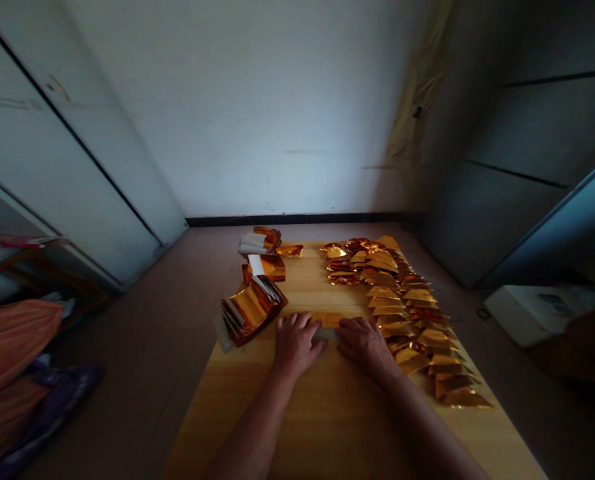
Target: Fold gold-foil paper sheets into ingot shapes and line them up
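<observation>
My left hand (296, 341) and my right hand (366, 343) are at a small sheet of gold foil paper (328, 321) on the wooden table (322, 413). Its upper strip shows gold, and a pale grey part lies below. Each hand grips one end, fingers curled over the top edge and thumbs pointing inward; the ends are hidden under the fingers. Left of my left hand lies a fanned stack of gold foil sheets (252, 308) with pale backs. Near my right hand, folded gold paper pieces (385, 300) overlap in rows.
More foil sheets (270, 267) and a curled bundle (265, 240) lie at the table's far left. Folded pieces run along the right edge. A wall (277, 133) stands behind the table, cabinets (62, 133) on the left, a white box (517, 313) on the right-hand floor.
</observation>
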Tool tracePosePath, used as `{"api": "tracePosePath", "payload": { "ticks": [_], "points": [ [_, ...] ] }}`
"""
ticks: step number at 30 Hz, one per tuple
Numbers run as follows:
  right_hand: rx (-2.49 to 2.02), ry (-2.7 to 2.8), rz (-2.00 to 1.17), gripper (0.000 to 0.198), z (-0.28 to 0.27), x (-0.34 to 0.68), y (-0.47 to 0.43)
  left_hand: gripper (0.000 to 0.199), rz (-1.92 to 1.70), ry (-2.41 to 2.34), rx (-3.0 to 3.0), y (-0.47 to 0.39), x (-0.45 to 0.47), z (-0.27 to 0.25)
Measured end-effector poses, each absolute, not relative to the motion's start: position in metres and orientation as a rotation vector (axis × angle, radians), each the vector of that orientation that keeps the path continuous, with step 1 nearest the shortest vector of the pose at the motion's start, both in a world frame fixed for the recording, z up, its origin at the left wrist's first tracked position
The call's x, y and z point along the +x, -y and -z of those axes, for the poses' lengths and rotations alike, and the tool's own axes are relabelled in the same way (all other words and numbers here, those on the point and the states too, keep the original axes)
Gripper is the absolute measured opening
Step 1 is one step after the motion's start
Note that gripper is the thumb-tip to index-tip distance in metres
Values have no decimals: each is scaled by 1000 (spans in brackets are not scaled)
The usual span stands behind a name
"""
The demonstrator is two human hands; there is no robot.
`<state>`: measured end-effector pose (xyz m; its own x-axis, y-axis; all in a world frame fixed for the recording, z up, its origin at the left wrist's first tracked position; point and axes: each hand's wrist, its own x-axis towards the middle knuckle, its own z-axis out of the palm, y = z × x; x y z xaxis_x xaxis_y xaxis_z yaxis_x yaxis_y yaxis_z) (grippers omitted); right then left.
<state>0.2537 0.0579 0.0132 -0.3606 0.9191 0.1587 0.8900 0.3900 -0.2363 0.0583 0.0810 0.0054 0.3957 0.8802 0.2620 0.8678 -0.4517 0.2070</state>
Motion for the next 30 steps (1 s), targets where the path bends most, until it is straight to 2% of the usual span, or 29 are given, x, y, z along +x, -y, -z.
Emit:
{"api": "tracePosePath", "payload": {
  "ticks": [10, 18, 30],
  "points": [
    [-1607, 2320, -136, 10, 0, 248, -71, 31, -555, -1637, 2596, -92, 61, 6],
    [-1617, 2271, -104, 11, 0, 243, -73, 33, -509, -1536, 2623, -93, 63, 5],
    [-1576, 2173, -227, 13, 5, 248, -75, 14, -601, -1632, 2667, -84, 69, 7]
  ]
}}
